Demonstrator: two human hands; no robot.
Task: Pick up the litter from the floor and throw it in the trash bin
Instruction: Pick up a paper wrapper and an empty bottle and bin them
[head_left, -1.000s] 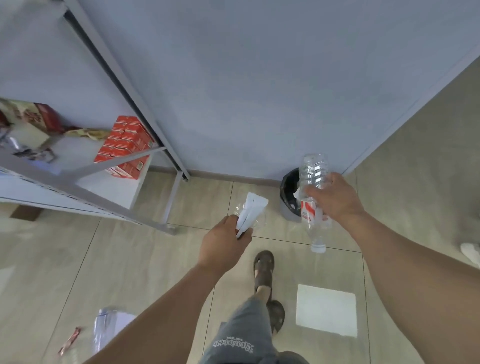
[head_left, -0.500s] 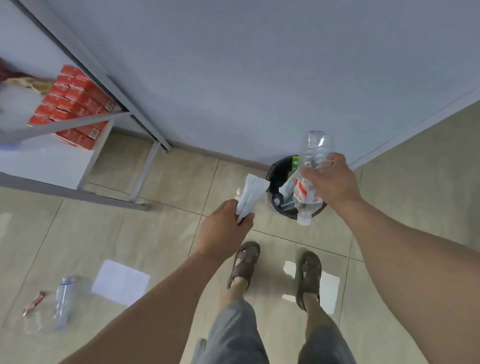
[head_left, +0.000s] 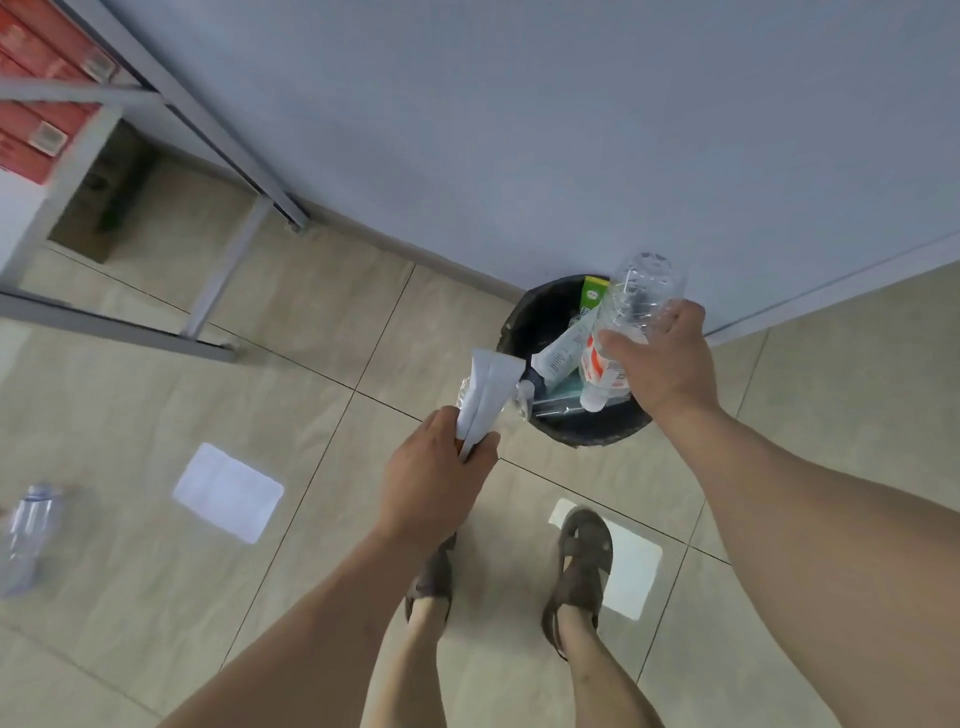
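Observation:
A black trash bin (head_left: 524, 319) stands on the tiled floor against the wall, with a green carton and a white tube inside. My right hand (head_left: 667, 364) grips a clear plastic bottle (head_left: 636, 301) with a red label, held neck down directly over the bin. My left hand (head_left: 434, 486) holds folded white paper (head_left: 488, 395) together with some clear plastic wrap, just left of the bin's rim. A white paper sheet (head_left: 228, 491) and another clear bottle (head_left: 28, 535) lie on the floor to the left. A second white sheet (head_left: 631, 571) lies under my right foot.
A grey metal shelf frame (head_left: 218, 275) stands at the left, with red boxes (head_left: 36, 104) stacked on it. The wall runs close behind the bin. My sandalled feet (head_left: 582, 556) stand just in front of the bin.
I have stepped closer to the bin. Both hands moved forward: the bottle now hangs over the bin's opening and the folded paper is at its left rim.

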